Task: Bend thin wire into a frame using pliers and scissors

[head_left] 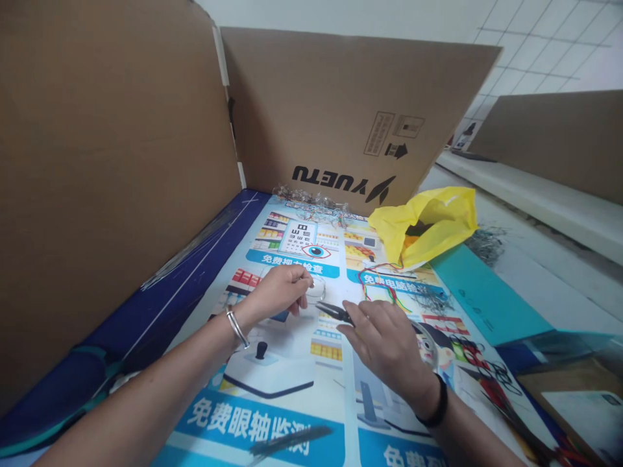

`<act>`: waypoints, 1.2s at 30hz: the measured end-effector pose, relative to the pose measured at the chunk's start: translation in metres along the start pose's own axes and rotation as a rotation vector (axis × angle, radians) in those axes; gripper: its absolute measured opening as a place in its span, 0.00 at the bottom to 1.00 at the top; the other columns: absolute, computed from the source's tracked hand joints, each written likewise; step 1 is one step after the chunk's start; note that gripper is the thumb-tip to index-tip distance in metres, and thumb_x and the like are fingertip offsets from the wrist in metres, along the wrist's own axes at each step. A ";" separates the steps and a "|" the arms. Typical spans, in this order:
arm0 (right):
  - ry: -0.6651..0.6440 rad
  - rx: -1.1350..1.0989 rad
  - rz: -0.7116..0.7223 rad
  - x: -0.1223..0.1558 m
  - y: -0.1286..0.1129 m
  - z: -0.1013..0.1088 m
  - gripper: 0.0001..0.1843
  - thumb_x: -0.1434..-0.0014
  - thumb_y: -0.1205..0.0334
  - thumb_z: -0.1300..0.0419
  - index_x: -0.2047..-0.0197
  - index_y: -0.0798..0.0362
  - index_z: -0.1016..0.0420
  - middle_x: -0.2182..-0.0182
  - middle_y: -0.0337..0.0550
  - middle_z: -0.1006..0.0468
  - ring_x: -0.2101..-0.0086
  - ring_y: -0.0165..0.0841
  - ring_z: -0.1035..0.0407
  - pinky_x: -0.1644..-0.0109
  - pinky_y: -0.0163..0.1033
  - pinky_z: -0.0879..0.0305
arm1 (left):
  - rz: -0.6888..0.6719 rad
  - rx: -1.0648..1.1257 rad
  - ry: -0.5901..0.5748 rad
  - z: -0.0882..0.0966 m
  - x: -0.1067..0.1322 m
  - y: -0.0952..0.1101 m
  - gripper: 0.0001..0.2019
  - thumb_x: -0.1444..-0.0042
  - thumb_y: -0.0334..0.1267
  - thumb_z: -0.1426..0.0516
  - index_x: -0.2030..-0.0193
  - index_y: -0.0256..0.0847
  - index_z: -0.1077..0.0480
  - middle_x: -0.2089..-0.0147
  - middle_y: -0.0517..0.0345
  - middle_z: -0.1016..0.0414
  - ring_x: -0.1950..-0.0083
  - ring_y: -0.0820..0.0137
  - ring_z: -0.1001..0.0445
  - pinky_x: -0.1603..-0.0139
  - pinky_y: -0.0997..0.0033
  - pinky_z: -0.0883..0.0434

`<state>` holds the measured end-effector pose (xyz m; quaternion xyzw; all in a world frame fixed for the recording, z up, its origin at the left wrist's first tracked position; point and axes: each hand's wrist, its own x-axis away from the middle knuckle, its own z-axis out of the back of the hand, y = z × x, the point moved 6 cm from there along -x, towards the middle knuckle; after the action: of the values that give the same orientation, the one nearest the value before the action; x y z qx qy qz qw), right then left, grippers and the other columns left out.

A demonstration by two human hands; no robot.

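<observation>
In the head view my left hand [285,285], with a silver bangle on its wrist, is closed in a pinch on a thin wire [323,290]. The wire bends into a loop on the right of the fingertips. My right hand [382,337] is wrapped round a pair of pliers [333,312], whose dark jaws point left toward the loop, just below it. Whether the jaws touch the wire is too small to tell. The pliers' handles are hidden in the palm. Both hands are over a printed poster [282,363] that covers the table.
Cardboard walls [311,110] stand behind and at the left. A yellow bag [438,220] lies at the back right, near coloured cords [389,293]. Wire tangles [316,200] lie along the back. A straight wire bundle [292,441] is in front; scissors [516,421] are at the right.
</observation>
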<state>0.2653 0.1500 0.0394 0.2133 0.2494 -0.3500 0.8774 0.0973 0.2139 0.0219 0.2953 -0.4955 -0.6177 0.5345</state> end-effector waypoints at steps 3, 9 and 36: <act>-0.042 0.088 0.118 0.000 -0.013 0.002 0.17 0.41 0.60 0.44 0.49 0.56 0.34 0.65 0.46 0.27 0.65 0.36 0.35 0.63 0.43 0.44 | -0.019 0.016 -0.023 -0.005 0.003 0.004 0.08 0.47 0.40 0.50 0.70 0.39 0.35 0.80 0.63 0.30 0.85 0.78 0.34 0.85 0.81 0.38; -0.014 0.169 0.178 0.001 -0.019 0.006 0.17 0.43 0.63 0.41 0.50 0.56 0.33 0.64 0.46 0.26 0.64 0.37 0.36 0.63 0.43 0.45 | 0.004 0.045 -0.061 -0.012 0.004 0.005 0.08 0.47 0.39 0.50 0.71 0.38 0.34 0.81 0.64 0.32 0.87 0.79 0.36 0.86 0.81 0.40; -0.057 0.154 0.215 0.005 -0.018 0.002 0.18 0.42 0.69 0.45 0.47 0.57 0.34 0.62 0.48 0.27 0.63 0.37 0.36 0.62 0.44 0.44 | 0.040 0.052 -0.114 -0.019 0.003 -0.001 0.06 0.49 0.35 0.50 0.73 0.38 0.35 0.82 0.66 0.36 0.87 0.80 0.38 0.87 0.81 0.43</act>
<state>0.2563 0.1345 0.0347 0.2954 0.1727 -0.2778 0.8976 0.1132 0.2050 0.0147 0.2634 -0.5468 -0.6097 0.5098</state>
